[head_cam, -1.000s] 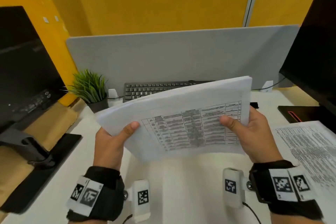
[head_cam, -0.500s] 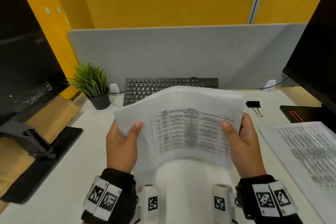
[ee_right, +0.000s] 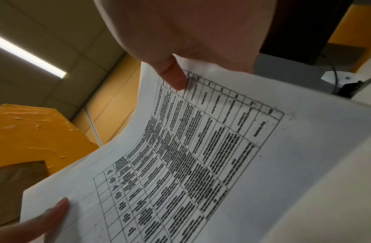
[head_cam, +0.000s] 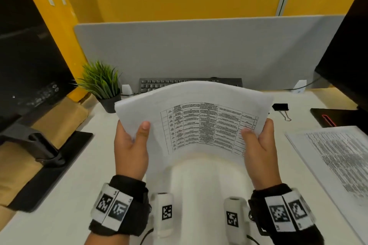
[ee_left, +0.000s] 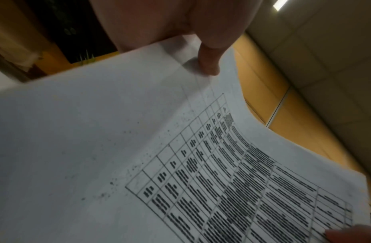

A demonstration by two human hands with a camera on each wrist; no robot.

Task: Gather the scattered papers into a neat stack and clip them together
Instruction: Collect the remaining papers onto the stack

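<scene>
A bundle of white papers [head_cam: 199, 117] with a printed table on top arches upward above the white desk [head_cam: 59, 195]. My left hand [head_cam: 132, 141] grips its left edge, thumb on top. My right hand [head_cam: 258, 141] grips its right edge the same way. The sheets [ee_left: 138, 148] fill the left wrist view under my thumb, and the table [ee_right: 190, 148] fills the right wrist view. A black binder clip [head_cam: 280, 107] lies on the desk just right of the bundle. More printed sheets [head_cam: 338, 157] lie flat at the right.
A keyboard [head_cam: 159, 83] sits behind the papers against the grey divider [head_cam: 199, 45]. A small potted plant [head_cam: 103, 85] stands at the back left. Dark monitors [head_cam: 25, 49] flank both sides, and a black stand base [head_cam: 59, 165] lies at the left.
The bundle has swung from tilted to level and moved toward the middle of the desk. Both hands have come closer together, bowing the sheets upward. The binder clip is now uncovered.
</scene>
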